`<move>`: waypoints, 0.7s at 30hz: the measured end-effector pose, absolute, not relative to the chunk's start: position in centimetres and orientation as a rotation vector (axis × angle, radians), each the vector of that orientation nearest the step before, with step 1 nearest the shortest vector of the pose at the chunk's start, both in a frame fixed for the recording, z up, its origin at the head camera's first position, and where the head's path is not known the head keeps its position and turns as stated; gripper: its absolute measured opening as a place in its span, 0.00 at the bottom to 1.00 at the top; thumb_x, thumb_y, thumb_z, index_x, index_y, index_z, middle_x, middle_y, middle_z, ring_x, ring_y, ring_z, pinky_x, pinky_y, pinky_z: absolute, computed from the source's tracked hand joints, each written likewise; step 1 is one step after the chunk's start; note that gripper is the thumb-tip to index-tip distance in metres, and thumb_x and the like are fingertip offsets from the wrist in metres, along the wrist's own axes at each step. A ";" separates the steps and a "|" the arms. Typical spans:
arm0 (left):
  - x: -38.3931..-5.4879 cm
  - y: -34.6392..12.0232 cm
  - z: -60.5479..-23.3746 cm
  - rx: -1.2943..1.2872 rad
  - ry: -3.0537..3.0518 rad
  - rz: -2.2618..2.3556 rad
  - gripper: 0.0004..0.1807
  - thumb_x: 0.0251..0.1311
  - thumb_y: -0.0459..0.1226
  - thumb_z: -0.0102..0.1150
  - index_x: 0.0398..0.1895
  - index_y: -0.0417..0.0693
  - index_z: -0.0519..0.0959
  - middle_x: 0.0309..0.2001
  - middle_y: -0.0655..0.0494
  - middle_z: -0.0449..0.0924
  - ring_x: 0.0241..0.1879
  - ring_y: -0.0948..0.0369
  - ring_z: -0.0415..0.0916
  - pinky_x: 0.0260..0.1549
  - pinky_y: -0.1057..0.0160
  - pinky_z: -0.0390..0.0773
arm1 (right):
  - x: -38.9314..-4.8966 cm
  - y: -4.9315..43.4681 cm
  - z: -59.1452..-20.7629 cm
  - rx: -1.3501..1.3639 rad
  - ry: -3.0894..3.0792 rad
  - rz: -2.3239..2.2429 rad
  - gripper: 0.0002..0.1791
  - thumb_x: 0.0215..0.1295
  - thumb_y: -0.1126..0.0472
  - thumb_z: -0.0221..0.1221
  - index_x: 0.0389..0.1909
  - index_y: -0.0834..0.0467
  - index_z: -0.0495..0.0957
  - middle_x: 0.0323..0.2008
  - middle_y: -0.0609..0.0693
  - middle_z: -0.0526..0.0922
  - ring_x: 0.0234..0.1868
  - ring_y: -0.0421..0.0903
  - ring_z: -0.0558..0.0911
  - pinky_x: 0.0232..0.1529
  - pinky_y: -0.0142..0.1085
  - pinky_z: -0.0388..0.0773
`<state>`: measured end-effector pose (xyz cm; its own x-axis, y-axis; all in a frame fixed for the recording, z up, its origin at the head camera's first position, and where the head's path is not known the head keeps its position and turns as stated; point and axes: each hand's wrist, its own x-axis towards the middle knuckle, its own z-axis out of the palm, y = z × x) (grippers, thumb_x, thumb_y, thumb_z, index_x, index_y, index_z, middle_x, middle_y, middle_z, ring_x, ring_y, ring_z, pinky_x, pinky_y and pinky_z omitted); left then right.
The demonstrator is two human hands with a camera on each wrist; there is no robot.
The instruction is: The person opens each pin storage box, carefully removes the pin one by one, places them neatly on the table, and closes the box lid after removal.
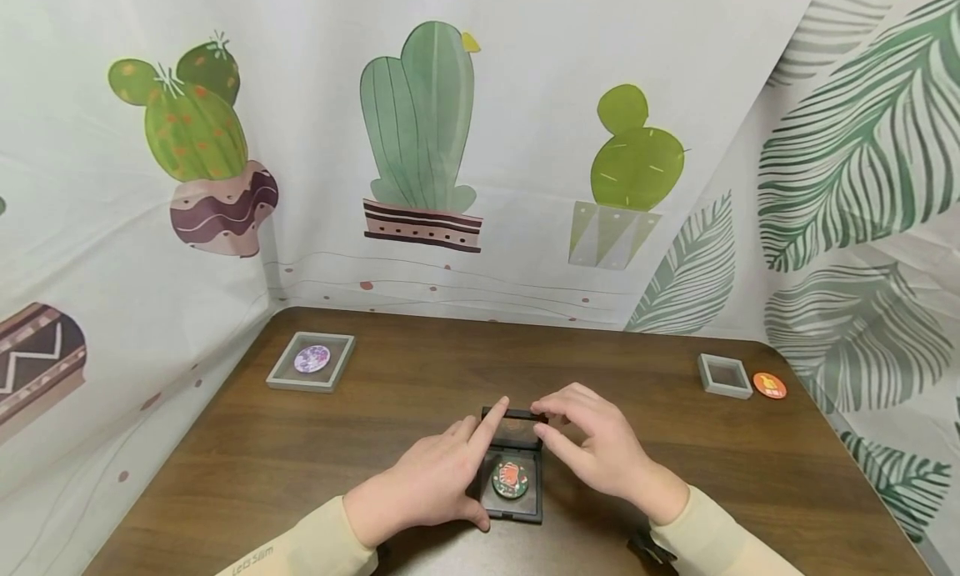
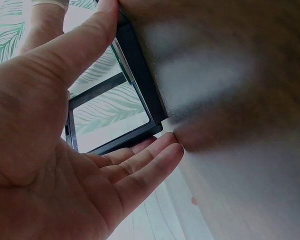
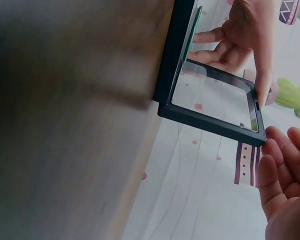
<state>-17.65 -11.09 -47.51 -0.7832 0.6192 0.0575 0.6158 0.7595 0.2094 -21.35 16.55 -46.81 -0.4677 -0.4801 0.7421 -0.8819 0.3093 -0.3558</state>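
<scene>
Left hand (image 1: pixel 435 478), spread wide, touches black display case (image 1: pixel 517 516), maybe so it won't slip | right hand (image 1: pixel 603 443), loosely bent, just touches lid (image 1: pixel 519 433) | round badge (image 1: pixel 510 480) inside

disc (image 1: pixel 510 481) in case (image 1: pixel 525 517); behind left, frame (image 1: pixel 300 385) holding second disc (image 1: pixel 312 359); behind right, box (image 1: pixel 726 392) beside third disc (image 1: pixel 769 385)

lettering (image 1: pixel 252 561) "lets slim" on the left sleeve (image 1: pixel 311 540)

The worktop (image 1: pixel 420 376) has a wood-grain look, smooth with a soft sheen. The case (image 1: pixel 517 516) looks like smooth black plastic, its panes (image 3: pixel 215 100) clear and glossy. The grey frames (image 1: pixel 300 385) look like matt plastic; the backdrop (image 1: pixel 525 142), creased printed cloth.
</scene>
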 end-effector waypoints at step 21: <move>-17.7 -11.3 -47.5 1.044 2.924 0.345 0.88 0.40 0.65 0.90 0.94 0.51 0.35 0.72 0.31 0.75 0.69 0.40 0.80 0.48 0.47 0.90 | -20.4 15.7 -47.0 1.528 -2.053 0.844 0.19 0.69 0.61 0.76 0.58 0.58 0.86 0.51 0.47 0.91 0.49 0.41 0.89 0.52 0.34 0.86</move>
